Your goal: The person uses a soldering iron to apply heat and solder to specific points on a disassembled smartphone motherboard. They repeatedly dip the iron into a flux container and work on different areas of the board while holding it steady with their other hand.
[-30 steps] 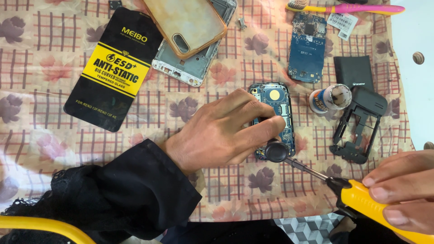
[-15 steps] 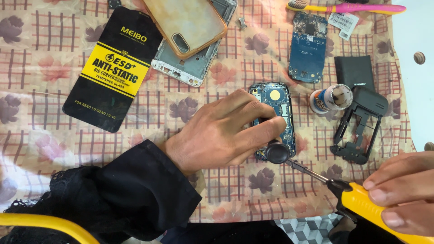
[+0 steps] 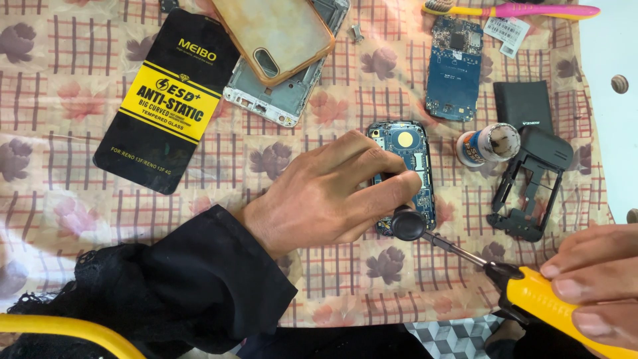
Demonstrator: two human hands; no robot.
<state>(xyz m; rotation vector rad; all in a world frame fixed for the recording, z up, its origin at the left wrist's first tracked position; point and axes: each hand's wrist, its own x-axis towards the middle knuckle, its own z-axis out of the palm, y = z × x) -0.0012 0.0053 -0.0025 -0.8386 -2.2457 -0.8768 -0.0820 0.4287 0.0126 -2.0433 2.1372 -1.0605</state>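
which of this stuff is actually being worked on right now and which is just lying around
In use:
- left hand holding down the small blue circuit board
- right hand gripping the yellow-handled screwdriver, tip end at the board's lower edge

Lying about:
- black and yellow flat package
- amber phone case
- second blue board
- black plastic frame
- toothbrush
- small round tub

The left hand [image 3: 332,193] hides the left part of the blue phone board [image 3: 405,174]. The right hand [image 3: 595,282] and yellow screwdriver [image 3: 531,299] run off the frame's corner.
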